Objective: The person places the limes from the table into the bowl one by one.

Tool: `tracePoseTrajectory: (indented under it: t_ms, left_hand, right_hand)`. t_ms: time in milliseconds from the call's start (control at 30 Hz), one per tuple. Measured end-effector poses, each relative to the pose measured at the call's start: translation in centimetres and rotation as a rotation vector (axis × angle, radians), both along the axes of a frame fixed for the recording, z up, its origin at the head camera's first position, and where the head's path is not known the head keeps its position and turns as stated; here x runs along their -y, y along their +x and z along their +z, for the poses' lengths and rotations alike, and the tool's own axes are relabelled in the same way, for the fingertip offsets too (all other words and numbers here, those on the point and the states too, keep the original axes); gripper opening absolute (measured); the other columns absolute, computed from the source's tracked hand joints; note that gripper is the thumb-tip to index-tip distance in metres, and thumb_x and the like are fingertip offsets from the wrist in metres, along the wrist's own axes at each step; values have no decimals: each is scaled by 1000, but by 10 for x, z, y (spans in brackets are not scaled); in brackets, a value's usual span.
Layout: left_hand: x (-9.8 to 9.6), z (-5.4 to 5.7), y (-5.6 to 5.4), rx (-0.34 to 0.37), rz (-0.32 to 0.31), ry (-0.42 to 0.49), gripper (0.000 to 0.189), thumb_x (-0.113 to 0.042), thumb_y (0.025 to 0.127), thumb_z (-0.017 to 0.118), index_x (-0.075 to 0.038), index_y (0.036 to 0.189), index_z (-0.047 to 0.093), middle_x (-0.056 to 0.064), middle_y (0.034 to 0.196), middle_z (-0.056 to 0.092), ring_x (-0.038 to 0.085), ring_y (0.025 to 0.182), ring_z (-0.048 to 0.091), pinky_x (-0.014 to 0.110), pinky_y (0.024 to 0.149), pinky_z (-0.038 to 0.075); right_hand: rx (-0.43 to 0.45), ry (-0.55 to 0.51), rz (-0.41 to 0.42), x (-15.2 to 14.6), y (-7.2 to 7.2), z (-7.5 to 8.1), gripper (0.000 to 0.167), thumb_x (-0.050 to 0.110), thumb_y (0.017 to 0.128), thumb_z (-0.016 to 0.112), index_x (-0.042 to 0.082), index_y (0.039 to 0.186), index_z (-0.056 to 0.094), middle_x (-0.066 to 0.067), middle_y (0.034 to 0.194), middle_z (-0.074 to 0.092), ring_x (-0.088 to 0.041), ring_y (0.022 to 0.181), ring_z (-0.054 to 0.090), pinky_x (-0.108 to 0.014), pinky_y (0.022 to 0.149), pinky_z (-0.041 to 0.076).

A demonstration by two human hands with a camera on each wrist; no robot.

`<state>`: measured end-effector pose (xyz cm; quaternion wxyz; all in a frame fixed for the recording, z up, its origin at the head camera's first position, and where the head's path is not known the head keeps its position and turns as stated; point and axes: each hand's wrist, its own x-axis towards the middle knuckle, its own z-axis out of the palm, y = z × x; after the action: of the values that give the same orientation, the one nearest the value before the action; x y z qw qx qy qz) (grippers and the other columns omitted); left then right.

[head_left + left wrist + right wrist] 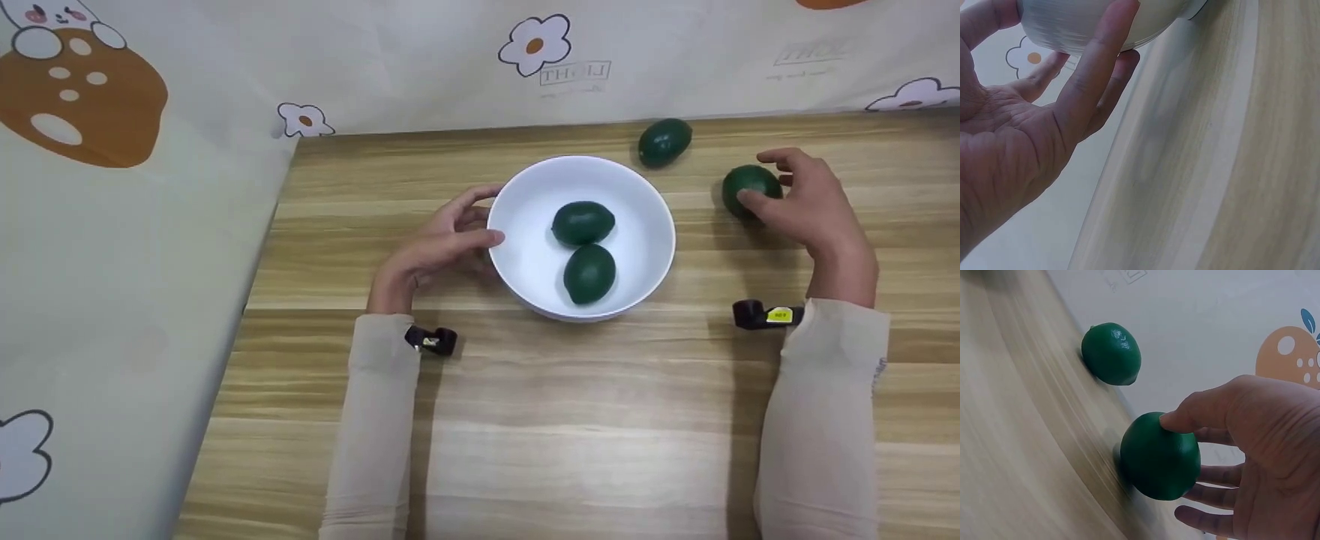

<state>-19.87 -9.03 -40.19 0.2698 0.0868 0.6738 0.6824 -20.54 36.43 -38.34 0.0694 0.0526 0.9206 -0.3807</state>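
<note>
A white bowl (517,281) with two dark green limes in it, one lime (583,223) behind the other lime (589,274), sits mid-table in the head view. My left hand (450,236) holds the bowl's left side, thumb at the rim and fingers around the outer wall. In the left wrist view the fingers (1086,84) reach up to the bowl's underside (1067,25). To the right, my right hand (814,206) holds another green lime (1157,458) between the thumb on its near side and fingers at its right side.
One more green lime (665,142) lies by the back edge, between the bowl and my right hand. The wood-grain table (585,420) meets a patterned covering (420,75) at the back and left. Each wrist wears a small black camera (431,340).
</note>
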Motion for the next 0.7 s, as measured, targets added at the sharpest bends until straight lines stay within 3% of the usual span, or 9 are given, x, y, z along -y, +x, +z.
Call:
tracePoseTrajectory:
  t_ms: [700]
  left_hand:
    - [0,0,1,7,-1,17,72,-11,92,74,-23,157,46,18,143,59,29,116,67,44,83,64]
  right_hand:
    - [90,-1,8,3,-2,-5,75,30,105,63,15,168,24,-32,171,20,-56,148,28,-77,120,29]
